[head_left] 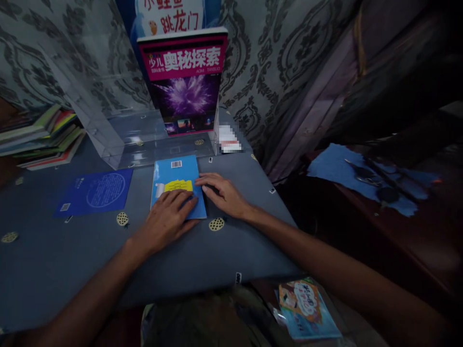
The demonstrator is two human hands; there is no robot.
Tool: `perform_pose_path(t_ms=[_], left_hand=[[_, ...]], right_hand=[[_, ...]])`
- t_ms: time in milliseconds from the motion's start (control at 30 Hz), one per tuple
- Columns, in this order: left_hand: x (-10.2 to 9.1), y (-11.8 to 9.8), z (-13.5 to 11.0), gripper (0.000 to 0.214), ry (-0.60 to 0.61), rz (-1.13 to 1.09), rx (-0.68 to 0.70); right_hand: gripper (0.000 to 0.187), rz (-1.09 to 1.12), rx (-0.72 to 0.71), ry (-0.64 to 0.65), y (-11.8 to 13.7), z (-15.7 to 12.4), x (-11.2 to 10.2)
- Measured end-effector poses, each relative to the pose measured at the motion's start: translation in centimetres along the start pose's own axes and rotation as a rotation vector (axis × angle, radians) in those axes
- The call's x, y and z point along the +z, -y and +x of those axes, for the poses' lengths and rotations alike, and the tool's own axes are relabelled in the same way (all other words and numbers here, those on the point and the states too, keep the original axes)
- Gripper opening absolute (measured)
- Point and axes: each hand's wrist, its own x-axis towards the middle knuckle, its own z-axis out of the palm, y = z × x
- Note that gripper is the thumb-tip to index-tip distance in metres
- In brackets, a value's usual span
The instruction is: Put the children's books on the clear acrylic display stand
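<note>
A light blue book (162,169) lies flat on the table, its barcode and a yellow label facing up. My left hand (170,214) rests open across its lower part, fingers laid over the cover. At the book's right edge, my right hand (222,193) touches the side with its fingers stretched out and holds nothing. To the left lies a dark blue book (97,195), back cover up. Behind the light blue book, a purple and magenta book (184,91) stands upright in a clear acrylic rack (112,140).
Another blue book (126,19) stands behind the purple one. A stack of books (43,135) sits at the table's left. On the right, a reddish-brown surface (379,241) holds a blue cloth (336,168) and scissors (361,173). A picture book (307,313) lies below the table's front edge.
</note>
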Motion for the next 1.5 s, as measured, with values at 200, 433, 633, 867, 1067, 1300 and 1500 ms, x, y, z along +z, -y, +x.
perform_pose_path(t_ms=[200, 433, 633, 867, 1067, 1300, 1500], left_hand=[[-0.2, 0.0, -0.1, 0.034, -0.08, 0.065, 0.065], [-0.9, 0.2, 0.0, 0.035, -0.091, 0.018, 0.057], [-1.0, 0.1, 0.1, 0.035, -0.093, 0.016, 0.054], [-0.6, 0.6, -0.3, 0.031, -0.12, -0.085, 0.064], [0.3, 2.3, -0.2, 0.029, -0.224, -0.123, -0.072], [1.8, 5.1, -0.7, 0.033, -0.289, -0.042, -0.428], [2.4, 5.5, -0.6, 0.036, -0.257, -0.095, -0.448]], right_hand=[[0.027, 0.007, 0.001, 0.031, 1.7, -0.9, 0.0], [0.027, 0.07, 0.034, 0.021, 2.0, -0.7, -0.2], [0.025, 0.038, 0.015, 0.034, 2.3, -0.7, -0.3], [0.032, -0.076, -0.061, 0.116, 1.9, -0.7, -0.2], [0.048, -0.217, -0.117, 0.21, 1.5, -0.7, 0.0], [0.06, -0.306, -0.026, 0.289, 1.0, -1.2, -0.1], [0.066, -0.363, -0.034, 0.369, 1.4, -1.3, -0.5]])
